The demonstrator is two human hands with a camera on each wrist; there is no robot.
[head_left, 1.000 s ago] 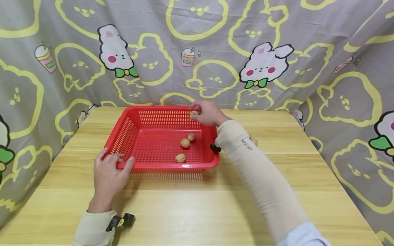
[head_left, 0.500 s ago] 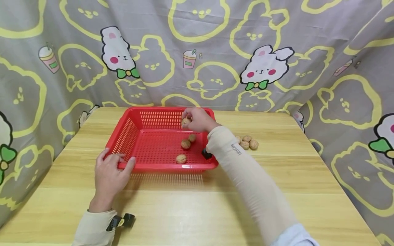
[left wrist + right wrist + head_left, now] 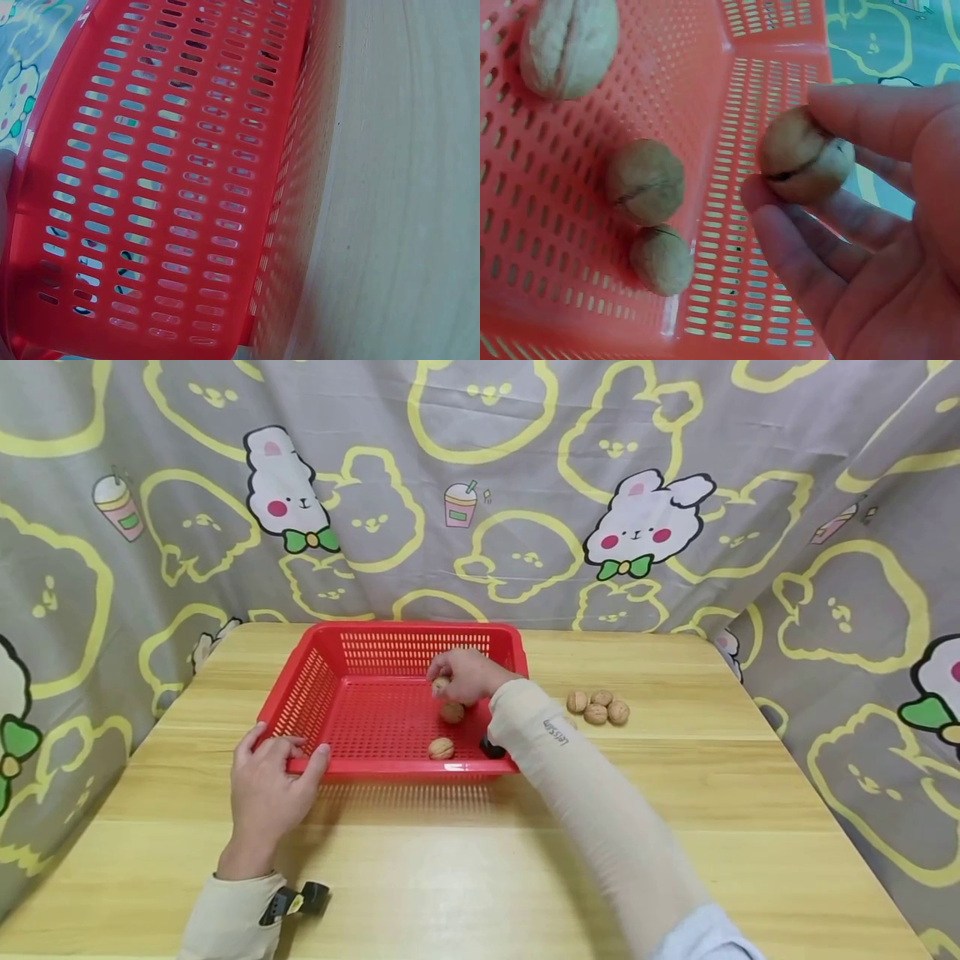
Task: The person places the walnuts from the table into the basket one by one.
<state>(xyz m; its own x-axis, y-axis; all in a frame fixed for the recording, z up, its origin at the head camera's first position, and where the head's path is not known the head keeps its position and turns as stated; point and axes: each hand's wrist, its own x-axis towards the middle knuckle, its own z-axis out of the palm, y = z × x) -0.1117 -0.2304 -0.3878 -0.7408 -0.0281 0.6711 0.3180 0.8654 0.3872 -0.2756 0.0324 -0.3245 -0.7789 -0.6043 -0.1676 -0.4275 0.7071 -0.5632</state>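
Note:
My right hand (image 3: 468,675) pinches a walnut (image 3: 806,159) between thumb and fingers, over the inside of a red plastic basket (image 3: 397,767). A dark crack-like seam runs across the held walnut. Below it, one walnut (image 3: 441,748) lies near the basket's front wall and another (image 3: 452,713) farther back. A third, smaller walnut (image 3: 662,260) shows in the right wrist view beside that one; the hand mostly covers it in the head view. At the basket's near left corner my left hand (image 3: 268,789) grips the rim, fingers over the left side and thumb on the front edge.
Several walnuts (image 3: 596,714) lie grouped on the wooden table (image 3: 420,877) right of the basket, one partly behind the right sleeve (image 3: 577,785). A grey patterned curtain (image 3: 517,468) hangs close behind the table and along its sides.
My right hand has come in over the basket's back right rim, moving left, down and nearer with the walnut. The table walnuts have come into sight. My left hand stays on the rim.

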